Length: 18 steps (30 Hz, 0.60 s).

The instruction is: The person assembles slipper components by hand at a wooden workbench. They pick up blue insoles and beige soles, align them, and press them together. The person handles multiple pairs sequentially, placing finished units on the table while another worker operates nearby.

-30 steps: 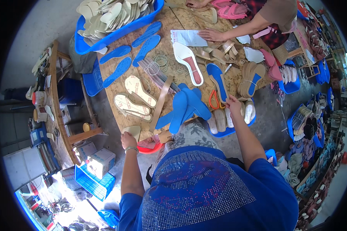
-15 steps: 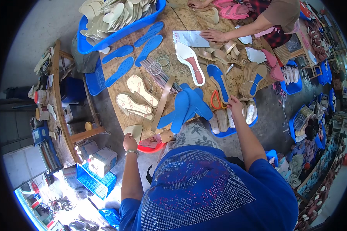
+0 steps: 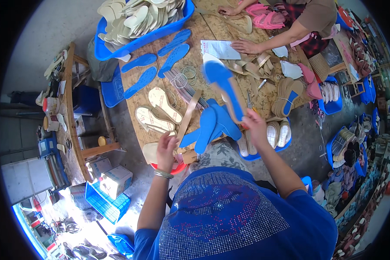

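Observation:
My right hand (image 3: 255,126) grips the heel end of a blue-and-tan shoe insole (image 3: 233,96), raised over the table and a little blurred; its toe end covers part of a white insole with a brown patch. My left hand (image 3: 165,151) is at the table's near left edge, fingers loosely apart with nothing visible in them. Beside it lies a plain tan piece (image 3: 150,152). Between my hands, several blue insoles (image 3: 209,125) overlap in a pile. Cream insoles with red print (image 3: 160,104) lie left of a long tan strip (image 3: 188,113).
A blue tub (image 3: 143,42) heaped with cream insoles stands at the far left. Rubber bands (image 3: 188,73), orange-handled scissors and a tied insole stack (image 3: 286,97) lie on the wooden table. A co-worker's hand (image 3: 245,46) rests on white paper at the far side. A red basin (image 3: 177,168) is below the near edge.
My right hand has lifted the blue-and-tan insole off the table and swung it left. My left hand has let go of the tan piece and moved slightly right.

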{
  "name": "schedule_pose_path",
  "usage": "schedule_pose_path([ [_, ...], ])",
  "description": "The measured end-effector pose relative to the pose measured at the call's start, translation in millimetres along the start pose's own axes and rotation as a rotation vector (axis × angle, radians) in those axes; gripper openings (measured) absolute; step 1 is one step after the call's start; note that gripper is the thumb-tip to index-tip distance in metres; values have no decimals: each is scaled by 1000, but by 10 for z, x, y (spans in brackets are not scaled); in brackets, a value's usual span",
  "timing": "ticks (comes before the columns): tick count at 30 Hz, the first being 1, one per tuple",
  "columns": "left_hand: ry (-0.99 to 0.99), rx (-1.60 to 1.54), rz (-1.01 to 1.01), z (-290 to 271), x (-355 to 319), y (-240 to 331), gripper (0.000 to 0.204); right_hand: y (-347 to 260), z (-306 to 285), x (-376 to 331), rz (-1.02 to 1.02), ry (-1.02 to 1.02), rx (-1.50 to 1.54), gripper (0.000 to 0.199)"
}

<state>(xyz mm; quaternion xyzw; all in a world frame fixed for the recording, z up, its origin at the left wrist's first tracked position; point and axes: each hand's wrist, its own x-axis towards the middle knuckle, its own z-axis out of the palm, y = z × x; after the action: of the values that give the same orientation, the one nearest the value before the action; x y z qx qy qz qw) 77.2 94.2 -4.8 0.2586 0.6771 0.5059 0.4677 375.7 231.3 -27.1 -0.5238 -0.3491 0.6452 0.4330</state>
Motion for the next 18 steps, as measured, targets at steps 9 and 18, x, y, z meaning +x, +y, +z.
schedule_pose_path([
  [9, -83, -520, -9, 393, -76, 792, 35, -335, 1206, -526, -93, -721, -110, 27],
  [18, -251, -402, 41, 78, -312, 793, 33, -662, 1708, -558, 69, -738, -13, 23],
])
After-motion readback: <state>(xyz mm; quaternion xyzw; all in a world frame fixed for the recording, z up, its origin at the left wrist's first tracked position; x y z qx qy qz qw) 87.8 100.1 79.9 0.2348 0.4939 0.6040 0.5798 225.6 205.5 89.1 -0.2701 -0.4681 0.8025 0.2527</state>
